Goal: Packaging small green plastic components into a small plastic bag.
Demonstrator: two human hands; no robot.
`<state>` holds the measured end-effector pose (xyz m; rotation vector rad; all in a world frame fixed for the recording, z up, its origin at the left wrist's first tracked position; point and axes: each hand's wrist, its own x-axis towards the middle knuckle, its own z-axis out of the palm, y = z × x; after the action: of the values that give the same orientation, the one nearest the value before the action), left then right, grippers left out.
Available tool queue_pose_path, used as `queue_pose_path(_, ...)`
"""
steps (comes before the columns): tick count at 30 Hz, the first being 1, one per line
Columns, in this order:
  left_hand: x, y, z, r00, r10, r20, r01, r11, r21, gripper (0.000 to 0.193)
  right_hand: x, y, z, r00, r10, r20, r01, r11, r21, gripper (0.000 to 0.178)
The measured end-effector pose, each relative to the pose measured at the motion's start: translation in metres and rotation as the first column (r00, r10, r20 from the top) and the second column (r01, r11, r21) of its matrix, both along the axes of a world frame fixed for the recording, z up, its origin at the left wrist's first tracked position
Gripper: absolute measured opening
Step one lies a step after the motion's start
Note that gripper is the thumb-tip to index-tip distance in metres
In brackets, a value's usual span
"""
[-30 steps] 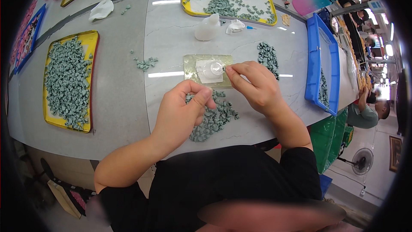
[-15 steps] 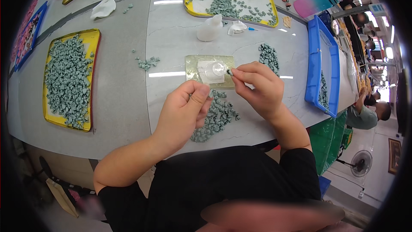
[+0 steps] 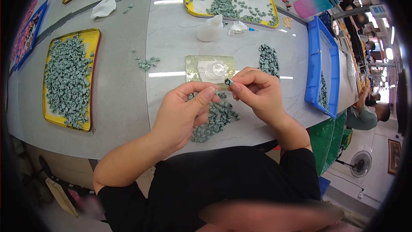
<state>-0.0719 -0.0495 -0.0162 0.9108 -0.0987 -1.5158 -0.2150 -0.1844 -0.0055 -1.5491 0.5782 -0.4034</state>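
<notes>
My right hand (image 3: 262,96) pinches a small green piece with a dark face (image 3: 228,81) between thumb and fingertips. Close beside it, my left hand (image 3: 182,109) is closed, thumb against forefinger; whatever sits in that pinch is too small to make out. Under and between the hands lies a loose pile of small grey-green pieces (image 3: 221,118). Just beyond the fingertips, a translucent yellowish block (image 3: 193,66) carries a white sheet and a small clear round dish (image 3: 218,69).
A yellow tray heaped with green pieces (image 3: 96,45) is at left, another yellow-rimmed tray (image 3: 189,6) at the back. A white bottle (image 3: 208,30) stands beyond the block. Rightward are a second pile (image 3: 268,59), a blue bin (image 3: 314,60) and a pink-and-blue drinking bottle (image 3: 313,3).
My right hand has drawn slightly nearer to me, turning the piece so its dark face shows. My left fingertips have shifted slightly right, closer to the right hand.
</notes>
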Motion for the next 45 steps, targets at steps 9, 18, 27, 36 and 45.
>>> queue_pose_path(9,-0.001,0.0,-0.001,0.997,-0.01,-0.07,0.011,1.0,0.021,0.024,0.002,0.001,0.001,0.981,0.165,0.099,-0.019,0.596,-0.803,0.025)
queue_pose_path(18,0.0,0.002,0.001,0.993,-0.026,-0.117,0.025,1.0,-0.009,0.019,0.003,-0.002,0.001,0.941,0.326,0.091,-0.056,0.415,-0.908,0.031)
queue_pose_path(27,0.001,0.006,0.003,0.998,-0.054,0.015,0.054,0.998,-0.035,0.014,0.006,-0.002,-0.009,0.905,0.406,0.125,-0.007,0.309,-0.951,0.026)
queue_pose_path(36,-0.01,0.01,0.014,0.884,0.053,0.465,-0.012,0.996,-0.091,0.014,0.001,0.006,-0.002,0.968,0.194,0.159,-0.017,0.684,-0.73,0.026)
queue_pose_path(45,-0.008,0.013,0.011,0.888,0.075,0.454,-0.032,0.994,-0.101,0.016,0.005,0.009,-0.006,0.962,0.21,0.173,-0.016,0.68,-0.733,0.024)
